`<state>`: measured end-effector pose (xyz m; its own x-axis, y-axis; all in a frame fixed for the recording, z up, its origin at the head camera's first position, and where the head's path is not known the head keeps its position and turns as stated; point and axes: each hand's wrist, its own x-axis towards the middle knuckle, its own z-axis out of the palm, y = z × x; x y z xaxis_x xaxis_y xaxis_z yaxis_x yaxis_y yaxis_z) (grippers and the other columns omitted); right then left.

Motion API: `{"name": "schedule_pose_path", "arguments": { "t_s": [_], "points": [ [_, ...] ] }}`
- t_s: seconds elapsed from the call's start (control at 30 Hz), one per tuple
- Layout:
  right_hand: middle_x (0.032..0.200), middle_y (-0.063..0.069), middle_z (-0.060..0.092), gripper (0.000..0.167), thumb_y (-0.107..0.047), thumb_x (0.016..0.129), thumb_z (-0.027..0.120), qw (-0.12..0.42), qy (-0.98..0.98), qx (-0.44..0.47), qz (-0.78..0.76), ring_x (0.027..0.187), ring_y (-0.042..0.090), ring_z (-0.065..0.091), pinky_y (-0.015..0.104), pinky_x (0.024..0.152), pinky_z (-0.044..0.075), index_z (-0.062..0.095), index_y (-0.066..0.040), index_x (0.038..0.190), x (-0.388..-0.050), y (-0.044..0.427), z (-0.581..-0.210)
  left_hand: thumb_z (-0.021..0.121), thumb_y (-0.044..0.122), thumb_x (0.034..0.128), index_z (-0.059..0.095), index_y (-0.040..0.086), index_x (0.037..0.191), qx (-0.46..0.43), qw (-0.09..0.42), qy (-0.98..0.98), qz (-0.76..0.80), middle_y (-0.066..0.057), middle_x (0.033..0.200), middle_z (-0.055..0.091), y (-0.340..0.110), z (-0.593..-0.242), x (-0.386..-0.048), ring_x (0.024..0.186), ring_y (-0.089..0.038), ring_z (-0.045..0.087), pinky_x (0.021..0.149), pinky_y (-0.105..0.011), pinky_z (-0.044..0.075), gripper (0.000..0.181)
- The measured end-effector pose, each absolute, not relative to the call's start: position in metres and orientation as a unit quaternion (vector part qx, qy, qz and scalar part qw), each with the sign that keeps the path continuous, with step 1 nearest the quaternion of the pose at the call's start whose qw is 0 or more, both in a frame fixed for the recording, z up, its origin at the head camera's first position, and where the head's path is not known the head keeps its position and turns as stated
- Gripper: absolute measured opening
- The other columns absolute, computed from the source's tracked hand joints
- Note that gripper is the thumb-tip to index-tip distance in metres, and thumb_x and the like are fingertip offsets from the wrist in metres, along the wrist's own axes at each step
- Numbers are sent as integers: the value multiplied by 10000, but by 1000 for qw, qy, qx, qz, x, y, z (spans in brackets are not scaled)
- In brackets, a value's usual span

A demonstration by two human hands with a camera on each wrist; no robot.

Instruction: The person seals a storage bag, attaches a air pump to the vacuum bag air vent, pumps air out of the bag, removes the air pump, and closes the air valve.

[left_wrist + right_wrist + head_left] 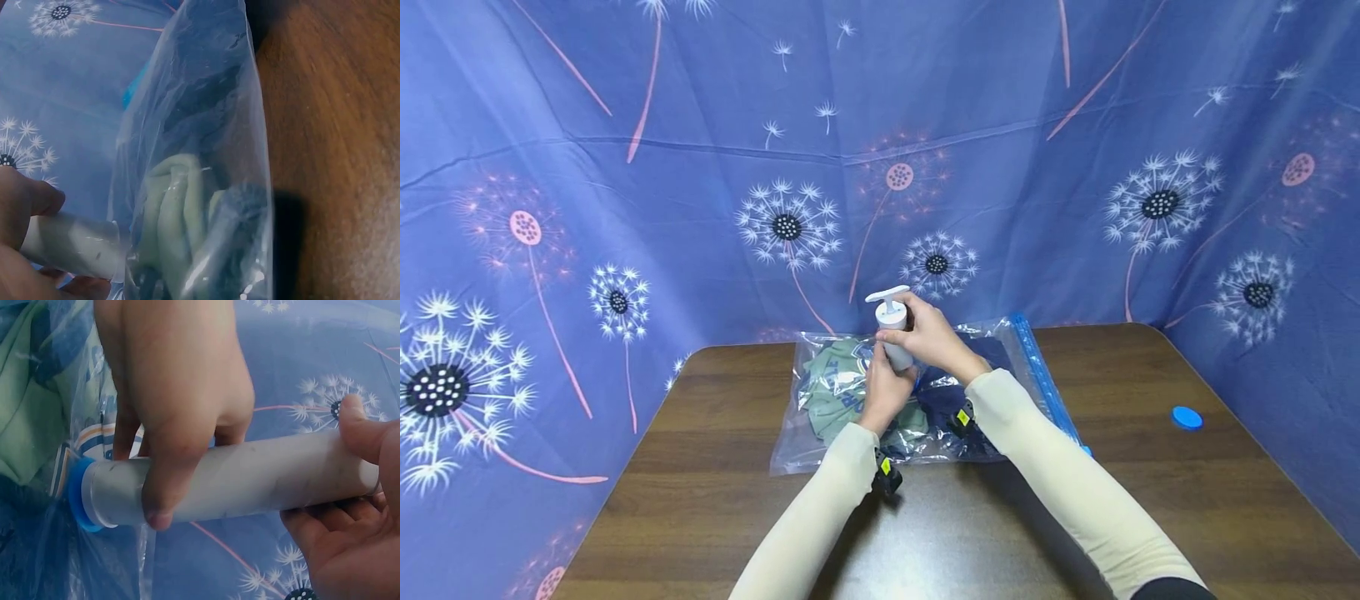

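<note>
A white hand pump with a T-shaped handle stands nearly upright on a clear plastic storage bag. My left hand grips its lower barrel, thumb along the side. Higher up, near the cap below the handle, my right hand holds the barrel with fingers and thumb around it. At the pump's foot, the right wrist view shows a blue ring against the bag. Inside the bag lie a green garment with lettering and a dark blue garment.
The bag's blue zip edge runs along its right side. A round blue cap lies on the wooden table at the right. Behind hangs a blue curtain with dandelion prints, close to the table's back edge.
</note>
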<state>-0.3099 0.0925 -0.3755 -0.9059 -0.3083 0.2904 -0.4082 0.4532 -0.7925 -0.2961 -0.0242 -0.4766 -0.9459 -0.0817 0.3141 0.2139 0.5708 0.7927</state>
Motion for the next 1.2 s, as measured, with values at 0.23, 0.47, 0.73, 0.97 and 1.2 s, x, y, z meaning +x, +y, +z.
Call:
{"name": "schedule_pose_path", "arguments": {
  "t_s": [0.23, 0.47, 0.73, 0.97, 1.2],
  "points": [
    [1195, 180, 701, 610, -233, 904, 814, 57, -852, 206, 477, 1056, 315, 704, 471, 942, 573, 518, -52, 1405, -308, 90, -375, 789, 180, 873, 499, 4, 1385, -40, 157, -873, -460, -232, 1255, 664, -26, -477, -297, 1174, -395, 642, 1030, -516, 517, 614],
    [1201, 179, 697, 623, -258, 925, 791, 39, -853, 211, 477, 1068, 317, 698, 483, 954, 573, 493, -64, 1437, -311, 94, -375, 806, 195, 883, 552, 7, 1312, -40, 134, -876, -462, -239, 1228, 688, -29, -474, -298, 1165, -398, 652, 1026, -504, 524, 534],
    [1194, 156, 700, 513, -215, 944, 765, 11, -851, 222, 476, 1069, 300, 695, 470, 950, 568, 544, -44, 1374, -315, 97, -381, 818, 183, 877, 527, 3, 1394, -74, 111, -874, -468, -245, 1267, 688, -37, -470, -297, 1189, -372, 666, 1038, -479, 537, 621],
    [1219, 143, 704, 525, -248, 929, 787, 4, -841, 216, 495, 1114, 306, 694, 491, 990, 564, 556, -70, 1366, -316, 100, -383, 776, 257, 896, 493, -28, 1450, -116, 88, -913, -380, -269, 1408, 578, -60, -460, -291, 1319, -423, 557, 1114, -538, 471, 684],
    [1227, 151, 692, 558, -268, 941, 776, 5, -845, 213, 491, 1111, 310, 698, 485, 957, 586, 530, -62, 1397, -318, 106, -385, 742, 532, 905, 434, -58, 1500, -165, 73, -962, -205, -308, 1482, 480, -99, -464, -281, 1367, -477, 487, 1153, -571, 427, 893]
  ]
}}
